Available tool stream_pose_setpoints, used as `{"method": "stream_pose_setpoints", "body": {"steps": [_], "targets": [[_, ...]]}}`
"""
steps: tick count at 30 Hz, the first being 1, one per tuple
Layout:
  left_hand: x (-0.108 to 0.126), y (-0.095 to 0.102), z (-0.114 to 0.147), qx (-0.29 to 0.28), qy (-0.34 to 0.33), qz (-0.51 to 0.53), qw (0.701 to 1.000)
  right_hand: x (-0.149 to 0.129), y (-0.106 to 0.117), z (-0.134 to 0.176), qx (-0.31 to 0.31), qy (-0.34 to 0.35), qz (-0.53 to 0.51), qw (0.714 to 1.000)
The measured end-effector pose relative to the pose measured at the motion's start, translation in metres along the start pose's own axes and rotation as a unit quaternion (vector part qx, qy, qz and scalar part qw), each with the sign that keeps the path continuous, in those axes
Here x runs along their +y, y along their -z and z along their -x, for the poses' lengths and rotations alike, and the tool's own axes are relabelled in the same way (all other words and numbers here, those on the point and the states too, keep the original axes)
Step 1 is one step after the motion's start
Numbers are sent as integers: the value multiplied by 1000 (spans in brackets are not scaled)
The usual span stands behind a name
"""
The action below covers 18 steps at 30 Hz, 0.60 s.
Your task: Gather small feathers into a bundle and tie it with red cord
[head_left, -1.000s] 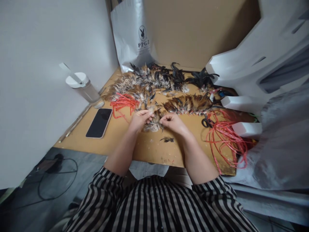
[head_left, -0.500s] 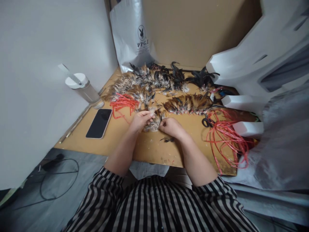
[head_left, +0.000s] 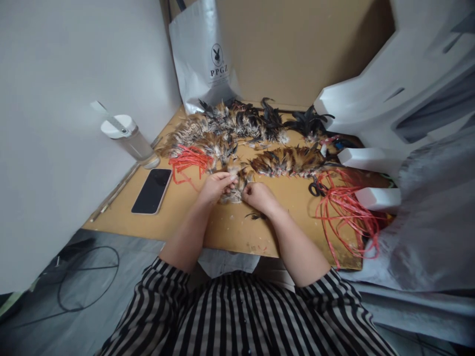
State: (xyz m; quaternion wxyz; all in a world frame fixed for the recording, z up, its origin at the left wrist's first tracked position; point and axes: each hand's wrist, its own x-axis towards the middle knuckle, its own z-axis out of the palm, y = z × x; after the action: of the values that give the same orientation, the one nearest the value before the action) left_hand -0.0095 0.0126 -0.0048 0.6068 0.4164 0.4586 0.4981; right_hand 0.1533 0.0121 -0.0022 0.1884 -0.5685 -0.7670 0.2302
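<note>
My left hand is closed in a pinch over a small pile of brown and grey feathers at the middle of the table. Something feathery shows at its fingertips, most likely part of a feather. Just to the right, my right hand is curled with thumb and fingers together at the pile's edge; what it pinches is hidden. Beyond my right hand lies a row of brown feather bundles. A longer row of feather bundles, brown to black, runs behind. A loose dark feather rests below my right hand.
Red plastic strips lie left of the pile, and more red strips hang over the right edge beside black scissors. A phone and a lidded cup stand left. A silver bag leans behind; white foam juts in right.
My right hand has shifted slightly left, closer to my left hand. The left hand keeps its pinch over the pile. The camera view has moved a little.
</note>
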Motion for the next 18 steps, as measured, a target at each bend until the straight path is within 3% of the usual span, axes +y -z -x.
{"method": "stream_pose_setpoints", "body": {"steps": [4, 8, 15, 18], "targets": [[-2, 1, -1, -4, 1, 9, 1000, 9, 5, -4, -28, -5, -124, 992], [-2, 2, -1, -9, 0, 22, 1000, 16, 12, -8, -40, -30, -298, 953], [1, -4, 4, -35, 36, 46, 998, 9, 6, -11, 54, -31, -494, 867], [1, -6, 6, -55, 52, 56, 996, 4, -1, -11, 70, -25, -500, 863]]}}
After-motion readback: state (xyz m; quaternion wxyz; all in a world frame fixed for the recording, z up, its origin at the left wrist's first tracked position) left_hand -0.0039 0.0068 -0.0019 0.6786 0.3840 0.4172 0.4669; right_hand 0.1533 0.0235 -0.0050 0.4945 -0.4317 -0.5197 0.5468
